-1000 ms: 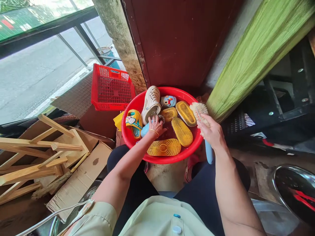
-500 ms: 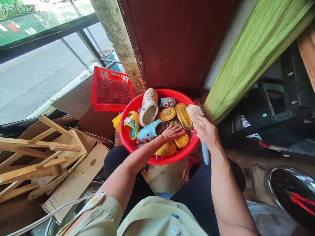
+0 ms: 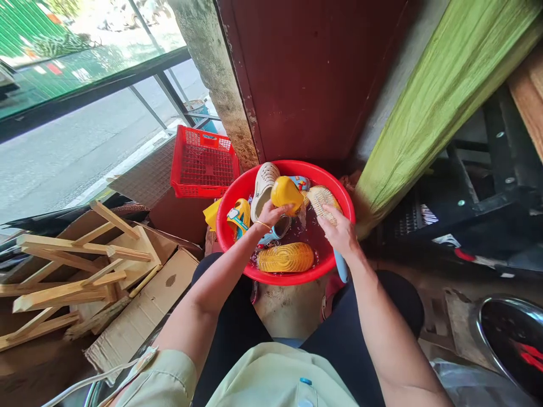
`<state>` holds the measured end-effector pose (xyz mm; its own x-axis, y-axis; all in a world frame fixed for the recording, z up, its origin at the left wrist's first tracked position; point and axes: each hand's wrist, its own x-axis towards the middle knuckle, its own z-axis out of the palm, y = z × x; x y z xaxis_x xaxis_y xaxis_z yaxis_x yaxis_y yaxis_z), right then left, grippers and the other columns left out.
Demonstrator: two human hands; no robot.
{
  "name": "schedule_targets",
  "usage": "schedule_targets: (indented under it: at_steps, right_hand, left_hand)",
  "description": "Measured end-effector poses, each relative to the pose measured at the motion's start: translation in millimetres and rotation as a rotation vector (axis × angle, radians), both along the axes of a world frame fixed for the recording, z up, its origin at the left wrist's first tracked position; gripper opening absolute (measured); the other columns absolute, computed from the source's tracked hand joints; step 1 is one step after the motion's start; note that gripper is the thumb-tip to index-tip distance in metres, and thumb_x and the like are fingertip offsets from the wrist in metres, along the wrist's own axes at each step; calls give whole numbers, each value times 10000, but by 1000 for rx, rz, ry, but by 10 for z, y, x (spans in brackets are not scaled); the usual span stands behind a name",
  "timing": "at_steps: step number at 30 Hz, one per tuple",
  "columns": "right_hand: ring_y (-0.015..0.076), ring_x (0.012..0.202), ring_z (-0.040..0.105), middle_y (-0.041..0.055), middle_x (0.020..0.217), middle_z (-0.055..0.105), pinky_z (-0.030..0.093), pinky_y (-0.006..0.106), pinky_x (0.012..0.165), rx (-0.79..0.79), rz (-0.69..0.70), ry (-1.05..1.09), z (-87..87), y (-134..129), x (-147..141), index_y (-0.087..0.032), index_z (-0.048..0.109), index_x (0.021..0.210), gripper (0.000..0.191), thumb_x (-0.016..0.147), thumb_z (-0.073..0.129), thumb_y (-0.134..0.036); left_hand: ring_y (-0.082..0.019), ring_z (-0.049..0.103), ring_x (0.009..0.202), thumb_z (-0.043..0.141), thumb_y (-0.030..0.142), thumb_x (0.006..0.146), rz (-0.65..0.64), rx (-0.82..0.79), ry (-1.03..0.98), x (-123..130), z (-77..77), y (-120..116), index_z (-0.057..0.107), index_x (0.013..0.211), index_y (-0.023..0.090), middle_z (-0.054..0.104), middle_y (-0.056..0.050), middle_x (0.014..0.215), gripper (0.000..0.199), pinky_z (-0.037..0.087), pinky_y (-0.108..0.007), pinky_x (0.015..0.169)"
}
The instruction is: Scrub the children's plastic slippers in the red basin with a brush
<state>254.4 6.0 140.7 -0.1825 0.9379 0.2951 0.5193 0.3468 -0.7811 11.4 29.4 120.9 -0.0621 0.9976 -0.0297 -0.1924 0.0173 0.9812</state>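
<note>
My left hand grips a yellow shoe, raised over the red basin with water dripping under it. My right hand is closed round a scrub brush with pale bristles and a blue handle, just right of that shoe. In the basin's water lie a large cream clog, a yellow clog with a teal strap, a blue clog partly hidden by my left hand, and another yellow shoe with its ridged sole up.
A red plastic crate stands behind the basin at left. Wooden stools and flattened cardboard are at left. A green curtain hangs at right, above a metal-rimmed bowl.
My left hand has picked a yellow shoe up out of the water and moved up and left. The brush has moved slightly left and down. The camera view has shifted a little.
</note>
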Motion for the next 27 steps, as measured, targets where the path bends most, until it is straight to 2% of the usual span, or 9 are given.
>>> schedule_targets:
  at_steps: [4, 7, 11, 15, 20, 24, 27]
  right_hand:
    - [299, 1138, 716, 92, 1232, 760, 576, 502, 1022, 11, 12, 64, 19, -34, -229, -234, 707, 1287, 483, 907, 599, -511]
    - [292, 1207, 686, 94, 1284, 741, 545, 488, 1074, 26, 36, 100, 16, -44, -373, -224, 713, 1269, 468, 900, 606, -491]
    - [303, 1204, 686, 121, 1262, 747, 554, 479, 1057, 4, 57, 71, -50, -54, -517, -200, 716, 1258, 470, 889, 604, -470]
    - [304, 1216, 680, 119, 1271, 742, 551, 479, 1064, -15, 55, 46, -80, -75, -560, -210, 715, 1256, 450, 892, 607, -451]
    - [284, 1241, 668, 107, 1310, 724, 534, 472, 1100, 38, 106, 112, 66, -174, -555, -202, 676, 1321, 471, 943, 574, -464]
    - [283, 1239, 668, 102, 1331, 714, 529, 470, 1111, 119, 92, 89, 137, -278, -604, -205, 653, 1366, 472, 985, 530, -455]
    - [270, 1212, 683, 89, 1311, 725, 533, 416, 1109, 196, 244, -40, 65, -291, -653, -224, 691, 1332, 415, 987, 549, -408]
  left_hand:
    - [-265, 720, 997, 882, 453, 666, 136, -98, -114, -324, 123, -58, 720, 1074, 185, 770, -70, 1034, 515, 571, -385, 897]
    - [-269, 720, 1021, 813, 523, 754, 225, -166, -225, -452, 85, -183, 693, 1104, 164, 767, -75, 1008, 515, 574, -369, 909]
    - [-275, 715, 1078, 716, 602, 806, 277, -187, -397, -398, -83, -307, 668, 1139, 149, 766, -98, 1058, 565, 576, -386, 960]
    - [-276, 686, 1170, 735, 576, 778, 325, -114, -429, -306, -153, -294, 645, 1180, 161, 760, -90, 1119, 585, 556, -385, 1010]
    - [-308, 685, 1150, 806, 491, 775, 206, -29, -332, -295, -99, -298, 648, 1185, 177, 764, -77, 1129, 541, 557, -412, 989]
    - [-319, 718, 1046, 766, 580, 828, 68, -211, -260, -217, -131, -387, 689, 1122, 152, 779, -109, 1032, 526, 576, -438, 964]
    - [-306, 712, 1105, 563, 679, 938, 76, -294, -329, -135, -165, -402, 710, 1123, 152, 783, -114, 1054, 578, 562, -425, 1032]
